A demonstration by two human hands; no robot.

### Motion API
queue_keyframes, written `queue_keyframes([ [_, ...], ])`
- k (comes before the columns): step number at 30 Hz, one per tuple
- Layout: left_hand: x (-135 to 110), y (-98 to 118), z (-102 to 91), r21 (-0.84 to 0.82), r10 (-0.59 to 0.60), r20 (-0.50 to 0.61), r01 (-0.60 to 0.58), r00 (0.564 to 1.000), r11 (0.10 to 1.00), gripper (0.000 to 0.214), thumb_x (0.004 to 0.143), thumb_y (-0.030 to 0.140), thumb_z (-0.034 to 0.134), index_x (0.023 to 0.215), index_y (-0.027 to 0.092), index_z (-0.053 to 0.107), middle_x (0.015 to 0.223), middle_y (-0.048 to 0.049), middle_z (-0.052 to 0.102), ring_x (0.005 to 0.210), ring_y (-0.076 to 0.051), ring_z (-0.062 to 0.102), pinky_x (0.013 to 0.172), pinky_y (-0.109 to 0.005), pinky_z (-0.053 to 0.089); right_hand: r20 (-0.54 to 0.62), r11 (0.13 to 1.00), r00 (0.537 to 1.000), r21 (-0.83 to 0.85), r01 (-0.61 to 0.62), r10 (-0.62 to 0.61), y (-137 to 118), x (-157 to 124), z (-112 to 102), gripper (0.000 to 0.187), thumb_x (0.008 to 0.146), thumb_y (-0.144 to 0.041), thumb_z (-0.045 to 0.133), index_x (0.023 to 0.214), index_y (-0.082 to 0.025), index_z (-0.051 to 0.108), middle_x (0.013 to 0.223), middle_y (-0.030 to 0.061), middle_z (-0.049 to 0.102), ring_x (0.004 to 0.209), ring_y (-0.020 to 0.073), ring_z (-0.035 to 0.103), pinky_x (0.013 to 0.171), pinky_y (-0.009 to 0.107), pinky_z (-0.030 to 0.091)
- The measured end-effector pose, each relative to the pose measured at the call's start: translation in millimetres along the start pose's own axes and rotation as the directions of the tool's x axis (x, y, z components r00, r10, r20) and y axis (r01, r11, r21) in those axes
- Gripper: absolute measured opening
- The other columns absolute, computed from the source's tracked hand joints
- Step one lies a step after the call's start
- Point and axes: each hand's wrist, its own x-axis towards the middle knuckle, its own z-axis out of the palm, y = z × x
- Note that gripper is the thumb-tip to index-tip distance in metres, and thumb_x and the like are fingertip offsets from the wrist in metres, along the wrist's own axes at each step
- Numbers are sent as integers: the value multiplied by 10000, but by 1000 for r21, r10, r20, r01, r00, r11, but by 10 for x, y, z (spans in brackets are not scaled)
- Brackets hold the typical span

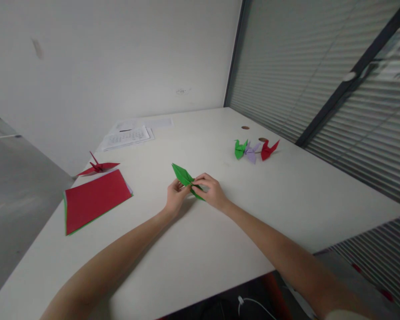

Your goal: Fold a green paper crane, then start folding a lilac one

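Observation:
A half-folded piece of green origami paper [183, 175], long and pointed, lies near the middle of the white table [220, 240]. My left hand [175, 197] pinches it from the left, fingers closed on its lower part. My right hand [210, 190] presses and pinches it from the right, covering its near end. The far tip of the paper points up and left, free of both hands.
A stack of red paper sheets [95, 200] lies at the left, with a red paper crane [98, 167] behind it. Green [240, 149], lilac [252, 152] and red [268, 150] cranes stand at the right. Printed sheets [128, 135] lie at the back. Window blinds run along the right side.

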Motion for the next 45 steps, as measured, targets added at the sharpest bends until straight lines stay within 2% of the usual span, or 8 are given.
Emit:
queue_keyframes([
  [5,3,20,-14,44,12,15,-13,1000,999,258,653,296,784,828,140,675,851,-47,702,788,-164,631,769,-304,494,10,989,993,93,-116,115,14,14,-13,76,791,-190,604,799,-195,680,847,43,658,805,151,619,696,279,488],
  [10,1,36,-16,48,-17,54,15,998,999,266,654,322,792,818,138,694,836,-50,703,761,-159,620,773,-318,488,37,947,961,164,-278,275,74,43,-38,95,754,-258,635,772,-183,690,819,39,669,766,148,619,641,257,468],
  [17,2,37,-1,43,12,70,-15,997,999,258,669,328,788,818,150,674,836,-35,686,778,-154,610,769,-305,481,94,897,928,240,-372,360,43,63,-53,173,726,-340,691,762,-170,690,738,27,662,637,126,577,599,258,446],
  [25,12,-34,-63,55,-40,100,34,994,998,282,671,355,786,802,155,636,803,-18,653,753,-135,592,699,-254,457,111,936,956,200,-289,272,31,30,-23,198,767,-366,665,762,-171,699,746,32,626,688,136,564,625,265,449],
  [28,15,-32,-67,27,-61,100,59,993,998,288,659,347,798,805,158,638,797,-15,653,748,-130,589,688,-244,448,135,910,940,240,-337,312,46,39,-16,223,765,-389,665,736,-170,694,756,35,628,696,140,572,628,270,453],
  [32,18,-8,-59,6,-86,80,86,993,996,273,643,337,809,802,157,679,803,-32,673,745,-140,597,687,-258,452,111,855,915,328,-402,388,86,47,-3,222,742,-394,685,722,-173,690,763,37,652,734,155,592,683,291,468],
  [40,34,11,-55,-95,-189,43,192,981,977,301,593,364,831,774,141,738,759,-57,700,657,-134,581,627,-266,445,87,813,895,388,-435,438,128,43,-2,222,704,-393,717,717,-172,715,858,63,703,817,182,622,750,315,474],
  [45,30,-14,-69,-54,-174,104,180,979,982,310,678,415,778,783,125,752,829,-86,706,703,-150,581,632,-266,449,91,770,870,426,-474,485,152,41,7,246,683,-415,727,707,-170,711,824,43,716,752,161,621,734,305,479],
])
